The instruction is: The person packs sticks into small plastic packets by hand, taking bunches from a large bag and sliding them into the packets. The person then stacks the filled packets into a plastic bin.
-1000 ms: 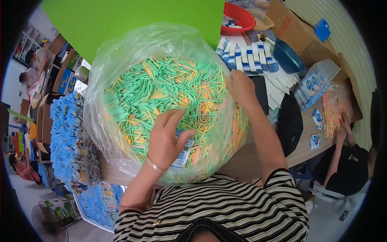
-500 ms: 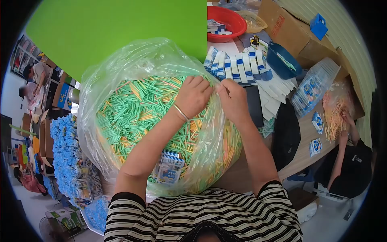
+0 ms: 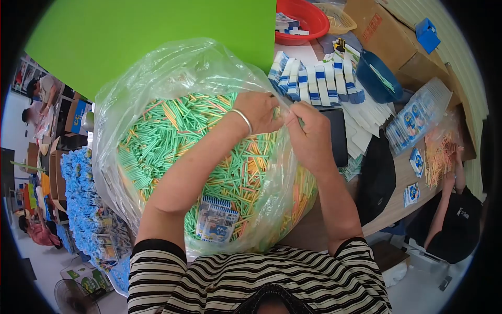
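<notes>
A big clear plastic bag (image 3: 120, 99) stands open, full of thin green, yellow and pink sticks (image 3: 178, 131). My left hand (image 3: 259, 112), with a bangle at the wrist, is closed at the bag's right inner edge; what its fingers hold is too small to make out. Right beside it, my right hand (image 3: 308, 128) pinches the bag's rim. On the sticks near the front of the bag lies a small printed packet (image 3: 217, 221) with a blue striped edge.
Blue packets (image 3: 94, 204) are piled at the left. Striped white-and-blue wrappers (image 3: 319, 81), a red basin (image 3: 308, 21), a teal bowl (image 3: 377, 78) and a black cloth (image 3: 374, 183) are at the right. A co-worker's hands (image 3: 454, 157) touch sticks at the far right.
My left hand has gone from above the packet to the bag's right edge, beside my right hand, and its fingers have closed. The packet is now uncovered.
</notes>
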{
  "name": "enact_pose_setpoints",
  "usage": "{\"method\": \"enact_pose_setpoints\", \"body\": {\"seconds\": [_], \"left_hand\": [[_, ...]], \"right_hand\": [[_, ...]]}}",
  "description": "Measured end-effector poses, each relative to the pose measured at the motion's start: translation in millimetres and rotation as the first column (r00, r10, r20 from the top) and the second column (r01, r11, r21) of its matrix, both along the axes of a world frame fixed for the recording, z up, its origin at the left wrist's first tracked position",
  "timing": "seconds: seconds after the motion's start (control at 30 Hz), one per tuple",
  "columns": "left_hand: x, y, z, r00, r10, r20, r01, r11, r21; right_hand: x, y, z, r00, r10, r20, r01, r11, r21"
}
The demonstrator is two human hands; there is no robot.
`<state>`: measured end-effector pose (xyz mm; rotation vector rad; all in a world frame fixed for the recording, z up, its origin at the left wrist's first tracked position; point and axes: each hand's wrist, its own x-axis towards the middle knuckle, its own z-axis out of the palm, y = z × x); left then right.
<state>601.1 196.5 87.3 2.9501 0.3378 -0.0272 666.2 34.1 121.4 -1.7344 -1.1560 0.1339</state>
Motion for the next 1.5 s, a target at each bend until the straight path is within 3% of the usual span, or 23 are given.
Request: {"method": "enact_pose_setpoints", "body": {"seconds": [0.17,0.27,0.4,0.57,0.7,0.77,0.8,0.87,0.9,1.03,1.13,1.17,1.27,1.5], "left_hand": [[-36,14,-2,0.961,-0.18,0.209,0.192,0.981,-0.04],[-73,9,5,0.917,-0.283,0.282,0.264,0.959,0.103],[-114,11,9,0.921,-0.276,0.274,0.281,0.959,0.019],[-123,-5,27,0.948,-0.218,0.233,0.209,0.976,0.063],[-102,-38,41,0.922,-0.235,0.309,0.205,0.971,0.126],[-78,-52,36,0.947,-0.321,-0.013,0.321,0.94,0.113],[-68,-58,26,0.949,-0.316,-0.01,0.315,0.942,0.112],[-53,-65,-3,0.917,-0.366,0.159,0.385,0.917,-0.108],[-52,-68,-6,0.918,-0.363,0.161,0.383,0.917,-0.111],[-58,-77,-7,0.937,-0.29,0.197,0.316,0.941,-0.118],[-88,-53,14,0.958,-0.284,-0.034,0.279,0.953,-0.115],[-97,-46,14,0.959,-0.282,-0.038,0.276,0.954,-0.117],[-121,-29,9,0.943,-0.317,0.103,0.321,0.947,-0.023],[-142,-37,12,0.935,-0.291,0.205,0.282,0.957,0.071]], "right_hand": [[2,-6,4,1.0,-0.01,-0.007,0.01,1.0,-0.017],[0,-10,2,1.0,-0.002,-0.024,0.003,1.0,0.004],[-5,-13,0,0.999,0.013,-0.041,-0.012,1.0,0.017],[-7,-11,0,0.999,0.021,0.03,-0.022,0.999,0.024],[-6,-10,6,1.0,0.018,-0.001,-0.018,0.999,-0.029],[-5,-8,9,1.0,0.016,0.009,-0.016,0.999,-0.033],[-5,-7,10,1.0,0.015,0.016,-0.014,0.999,-0.033],[-5,-6,12,1.0,0.021,0.013,-0.02,0.999,-0.03],[-6,-6,11,1.0,0.021,0.006,-0.021,0.999,-0.024],[-3,-6,10,1.0,0.026,0.0,-0.026,0.999,-0.029],[-3,-8,7,0.999,0.034,-0.011,-0.034,0.999,-0.036],[-3,-9,7,0.999,0.034,-0.019,-0.035,0.999,-0.039],[-3,-16,4,0.999,0.027,-0.032,-0.029,0.998,-0.048],[-6,-26,-11,0.999,0.037,0.001,-0.036,0.994,-0.106]]}}
